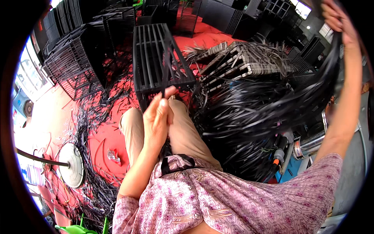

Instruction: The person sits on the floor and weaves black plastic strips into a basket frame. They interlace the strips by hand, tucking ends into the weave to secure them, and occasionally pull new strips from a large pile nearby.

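Pinching a thin dark strip (165, 74) between thumb and fingers of the left hand (157, 119), held above the lap. Raised high and well apart from it, the right hand (336, 22), with fingers curled, apparently closed round long black strands (330, 70); too blurred to make out the exact grip. Just beyond the left hand, a black slatted frame (179, 82), with the dark strip running up in front of it; cannot tell whether fastened to the frame.

Seemingly mid-work, to judge by the strip in hand and the open gaps between the frame's bars. Standing complete: the bars themselves. Left to use, by the look of it: most of the large heap of strips (249, 113), spread right of the left hand and below the raised right one. Beyond the heap, grey-beige woven pieces (265, 58) with loose ends, perhaps half done. Farther left of the left hand, another barred frame (72, 66); cannot tell whether finished.

As for labels: on a silver canister (315, 137) below the right hand, a pale label (298, 149), too small to read. Left of the left forearm, a crumpled red-and-silver wrapper (114, 156), without legible writing. No brand discernible.
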The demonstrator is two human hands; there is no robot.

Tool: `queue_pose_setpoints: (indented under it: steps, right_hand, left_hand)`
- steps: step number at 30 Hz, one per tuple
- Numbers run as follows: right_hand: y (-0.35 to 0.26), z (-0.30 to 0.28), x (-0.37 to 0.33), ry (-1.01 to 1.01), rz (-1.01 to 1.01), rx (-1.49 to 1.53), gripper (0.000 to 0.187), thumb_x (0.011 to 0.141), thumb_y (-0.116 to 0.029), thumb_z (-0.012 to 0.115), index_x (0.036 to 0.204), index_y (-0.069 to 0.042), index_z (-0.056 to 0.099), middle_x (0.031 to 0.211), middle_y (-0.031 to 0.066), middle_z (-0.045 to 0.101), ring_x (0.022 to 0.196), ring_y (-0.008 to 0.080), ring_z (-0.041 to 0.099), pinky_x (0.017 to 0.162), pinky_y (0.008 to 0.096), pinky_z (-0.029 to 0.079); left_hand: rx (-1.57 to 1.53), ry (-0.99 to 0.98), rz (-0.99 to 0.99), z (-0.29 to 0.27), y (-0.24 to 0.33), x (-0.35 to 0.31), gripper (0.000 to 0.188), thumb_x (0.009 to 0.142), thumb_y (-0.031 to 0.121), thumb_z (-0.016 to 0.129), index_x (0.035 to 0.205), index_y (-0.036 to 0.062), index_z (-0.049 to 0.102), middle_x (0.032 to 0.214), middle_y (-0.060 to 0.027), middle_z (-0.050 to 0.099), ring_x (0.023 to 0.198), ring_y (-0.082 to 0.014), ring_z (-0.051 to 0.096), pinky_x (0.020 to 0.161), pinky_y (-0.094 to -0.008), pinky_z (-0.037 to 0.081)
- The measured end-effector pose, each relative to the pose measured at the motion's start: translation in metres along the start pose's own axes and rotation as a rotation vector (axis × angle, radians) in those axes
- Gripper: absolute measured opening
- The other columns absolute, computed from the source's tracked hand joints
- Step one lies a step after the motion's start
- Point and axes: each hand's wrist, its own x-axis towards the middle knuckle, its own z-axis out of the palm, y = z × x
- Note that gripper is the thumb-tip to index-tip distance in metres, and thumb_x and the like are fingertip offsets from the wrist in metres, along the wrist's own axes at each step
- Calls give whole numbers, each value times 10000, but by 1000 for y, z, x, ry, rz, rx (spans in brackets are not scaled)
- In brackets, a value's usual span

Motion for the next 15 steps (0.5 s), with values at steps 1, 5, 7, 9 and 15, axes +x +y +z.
queue_pose_setpoints:
  steps: [1,5,7,9,15]
  right_hand:
    - [23,40,14,-43,33,53,176,949,-254,639,981,-84,669,586,-48,485,486,63,419,462,240,236]
    - [156,164,76,-121,205,289,213,961,-243,608,929,-35,575,620,-58,407,422,5,321,355,173,230]
    - [187,220,59,-70,229,273,246,941,-257,662,903,-23,593,630,-11,503,409,23,365,355,185,257]
    - [217,255,51,-99,227,320,218,927,-227,671,928,-20,601,699,47,597,418,40,416,365,189,296]
    - [268,333,39,-228,152,238,220,940,-252,664,910,-40,615,736,39,600,449,50,454,386,196,310]
  left_hand:
    - [-73,88,76,5,0,10,412,1064,300,454,1298,-11,589,578,69,394,520,-28,335,496,-194,261]
    - [-189,241,133,15,15,38,477,1050,354,450,1325,-22,553,775,31,542,681,-43,475,638,-199,392]
    - [-409,222,52,37,8,51,483,1044,359,461,1347,-9,544,959,-13,623,873,-95,574,777,-243,456]
    - [-499,242,-14,46,0,56,487,1041,362,465,1375,11,523,1111,-63,637,1033,-154,594,874,-291,469]
    - [-646,371,-47,13,-25,54,558,1052,388,387,1491,44,368,1306,-164,579,1084,-215,602,820,-328,524]
